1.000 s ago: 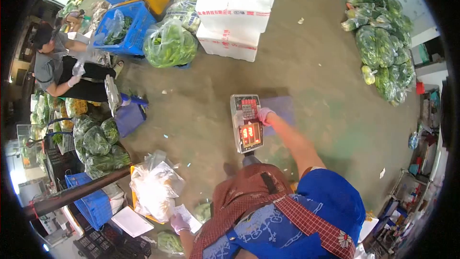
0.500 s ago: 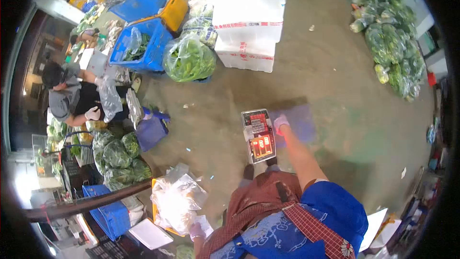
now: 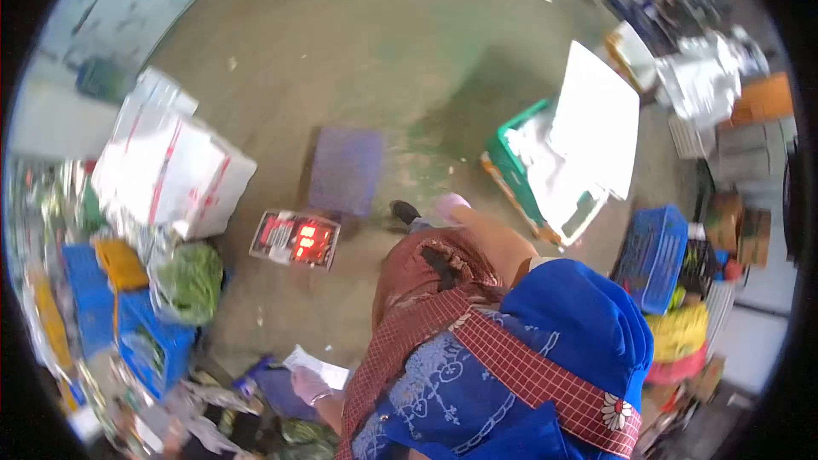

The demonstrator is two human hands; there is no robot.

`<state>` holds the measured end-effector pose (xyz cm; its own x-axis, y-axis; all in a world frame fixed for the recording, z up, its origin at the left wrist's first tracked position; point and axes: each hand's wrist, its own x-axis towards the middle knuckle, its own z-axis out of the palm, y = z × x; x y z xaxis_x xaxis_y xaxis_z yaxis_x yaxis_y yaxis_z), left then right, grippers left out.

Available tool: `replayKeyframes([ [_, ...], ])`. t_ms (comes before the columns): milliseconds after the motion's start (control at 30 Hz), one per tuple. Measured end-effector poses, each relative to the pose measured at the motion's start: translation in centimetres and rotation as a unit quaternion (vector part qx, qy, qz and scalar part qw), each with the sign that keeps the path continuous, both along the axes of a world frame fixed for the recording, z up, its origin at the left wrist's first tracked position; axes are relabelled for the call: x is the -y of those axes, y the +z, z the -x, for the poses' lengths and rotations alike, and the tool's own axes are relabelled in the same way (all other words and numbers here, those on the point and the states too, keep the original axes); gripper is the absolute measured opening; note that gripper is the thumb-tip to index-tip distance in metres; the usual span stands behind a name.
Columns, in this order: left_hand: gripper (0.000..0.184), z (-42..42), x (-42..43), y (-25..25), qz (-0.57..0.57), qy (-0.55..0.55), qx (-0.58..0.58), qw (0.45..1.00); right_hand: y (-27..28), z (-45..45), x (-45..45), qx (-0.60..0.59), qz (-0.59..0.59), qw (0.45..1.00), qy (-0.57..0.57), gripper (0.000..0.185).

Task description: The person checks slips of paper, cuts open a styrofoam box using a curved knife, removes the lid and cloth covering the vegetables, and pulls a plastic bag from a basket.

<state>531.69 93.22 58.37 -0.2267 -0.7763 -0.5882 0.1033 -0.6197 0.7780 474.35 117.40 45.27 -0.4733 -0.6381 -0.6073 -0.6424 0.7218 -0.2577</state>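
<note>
Left-hand grip (image 3: 311,385) pinches white paper (image 3: 322,368) low and out sideways, probably keeping it handy. Lit scale panel (image 3: 296,240) faces up beside the purplish platform (image 3: 347,170), presumably for reading while standing; right-hand grip (image 3: 452,203) hangs apart, its closure unclear.

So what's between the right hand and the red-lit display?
Head view: a dark shoe and lower leg, then bare floor, between right hand and red-lit display.

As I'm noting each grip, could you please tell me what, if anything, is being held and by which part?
The left hand holds the white paper by one edge; nothing shows in the right hand.
</note>
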Motion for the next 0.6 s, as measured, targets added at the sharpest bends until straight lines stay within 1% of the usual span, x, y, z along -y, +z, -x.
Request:
replayKeyframes([
  [33,0.022,2.7,3.4,2.0,-0.007,0.041,0.005,0.999,-1.7,-0.6,-2.4,-0.014,-0.130,0.991,0.027,0.004],
  [67,0.023,7.2,4.4,5.9,0.020,0.052,0.073,0.996,-6.9,-1.0,-7.1,0.022,-0.067,0.986,-0.150,0.004],
  [133,0.026,15.0,5.7,12.1,0.062,0.071,0.144,0.985,-2.1,-2.4,-13.7,0.038,-0.105,0.982,-0.149,0.013],
  [167,0.028,18.5,6.0,14.4,0.098,0.038,0.155,0.982,-2.5,-2.9,-16.6,0.020,-0.070,0.991,-0.112,0.015],
  [233,0.028,23.6,7.2,14.7,0.234,-0.091,0.184,0.950,-4.9,-2.8,-21.2,-0.025,-0.006,0.999,-0.027,0.021],
  [300,0.029,28.3,10.0,12.9,0.284,-0.186,0.142,0.930,-1.8,-1.6,-21.5,-0.021,-0.013,0.990,-0.136,0.021],
  [333,0.029,31.1,11.9,10.5,0.269,-0.222,0.092,0.933,1.2,-0.8,-21.4,-0.020,-0.015,0.982,-0.187,0.021],
  [367,0.029,33.1,12.4,8.9,0.253,-0.252,0.041,0.933,2.3,0.6,-21.4,-0.016,-0.009,0.973,-0.230,0.023],
  [433,0.016,40.0,9.7,9.1,0.206,-0.280,-0.004,0.938,1.9,3.5,-22.8,-0.023,-0.004,0.959,-0.283,0.026],
  [467,0.011,43.0,7.9,9.4,0.176,-0.285,-0.015,0.942,0.8,5.2,-24.0,-0.030,-0.012,0.956,-0.293,0.029],
  [500,0.008,45.3,6.0,9.8,0.154,-0.285,-0.020,0.946,-0.5,7.1,-25.3,-0.038,-0.022,0.958,-0.285,0.031],
  [533,0.013,46.5,5.2,9.6,0.128,-0.278,-0.003,0.952,-2.3,9.0,-26.5,-0.054,-0.046,0.968,-0.242,0.034],
  [600,0.024,48.7,3.2,9.3,0.076,-0.260,0.031,0.962,-6.6,12.4,-29.6,-0.101,-0.129,0.986,-0.037,0.039],
])
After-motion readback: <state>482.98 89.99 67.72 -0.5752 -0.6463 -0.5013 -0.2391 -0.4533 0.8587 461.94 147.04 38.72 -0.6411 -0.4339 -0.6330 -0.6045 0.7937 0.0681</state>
